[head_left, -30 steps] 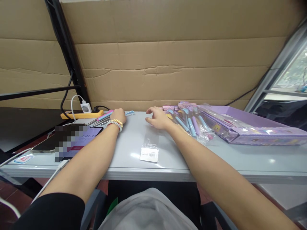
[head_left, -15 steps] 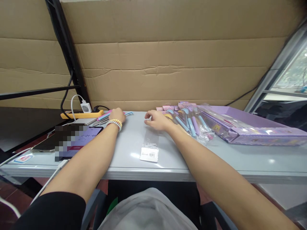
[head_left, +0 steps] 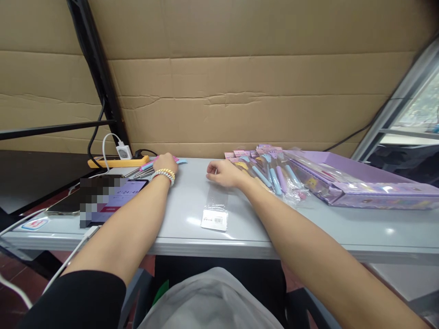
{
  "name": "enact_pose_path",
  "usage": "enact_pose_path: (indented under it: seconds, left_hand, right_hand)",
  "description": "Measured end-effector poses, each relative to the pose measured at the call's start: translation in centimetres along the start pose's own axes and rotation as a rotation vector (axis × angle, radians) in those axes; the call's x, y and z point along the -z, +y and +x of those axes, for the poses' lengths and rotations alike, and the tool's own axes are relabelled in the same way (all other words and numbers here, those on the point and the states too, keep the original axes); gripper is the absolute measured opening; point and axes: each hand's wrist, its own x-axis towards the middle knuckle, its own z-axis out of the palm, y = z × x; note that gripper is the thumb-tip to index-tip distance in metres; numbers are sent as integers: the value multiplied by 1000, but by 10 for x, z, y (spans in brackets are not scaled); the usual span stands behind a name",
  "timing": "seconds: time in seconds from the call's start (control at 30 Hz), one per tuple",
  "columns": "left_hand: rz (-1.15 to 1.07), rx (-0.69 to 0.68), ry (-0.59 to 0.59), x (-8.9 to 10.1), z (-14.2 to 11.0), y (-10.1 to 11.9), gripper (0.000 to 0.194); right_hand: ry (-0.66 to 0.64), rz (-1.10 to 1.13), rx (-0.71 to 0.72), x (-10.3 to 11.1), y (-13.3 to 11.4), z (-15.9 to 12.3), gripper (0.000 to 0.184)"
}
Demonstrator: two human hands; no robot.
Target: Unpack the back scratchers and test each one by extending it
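Observation:
My left hand [head_left: 165, 164], with coiled bands at its wrist, lies over a small pile of back scratchers [head_left: 148, 166] with pink and blue handles and metal rods. Its fingers are hidden beneath the hand. A light blue scratcher end [head_left: 181, 161] pokes out to its right. Over the far end of a clear plastic bag [head_left: 216, 197], my right hand [head_left: 221, 173] is closed, fingers curled towards the thumb; what they hold, if anything, does not show. The bag lies flat, its white barcode label [head_left: 214, 220] towards me. Right of that hand lie several bagged back scratchers [head_left: 274, 173] with pink header cards.
A purple patterned box [head_left: 380, 195] stands at the right of the grey table [head_left: 336, 228]. On the left are a phone with a timer [head_left: 132, 194], another dark device [head_left: 73, 201], a yellow power strip [head_left: 137, 161] and white cables. Cardboard [head_left: 222, 77] backs the table.
My right hand's fingers have curled in closer to the thumb. My left hand has shifted slightly over the pile, and the scratcher end beside it has turned a little. The bag lies as before.

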Motion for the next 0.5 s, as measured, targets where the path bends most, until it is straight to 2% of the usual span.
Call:
enact_pose_path:
  seconds: [0.2,0.37,0.43,0.5]
  left_hand:
    - [46,-11,17,0,1,-2,30]
    - [98,-134,69,3,-3,9,32]
    - [84,-207,25,4,-8,17,33]
    - [50,-302,-88,4,-15,27,30]
  right_hand:
    - [-17,21,-14,-1,5,1,6]
    - [33,-36,-114,1,12,3,8]
    - [29,-90,-206,2,14,4,10]
    - [-32,-121,-280,3,15,4,12]
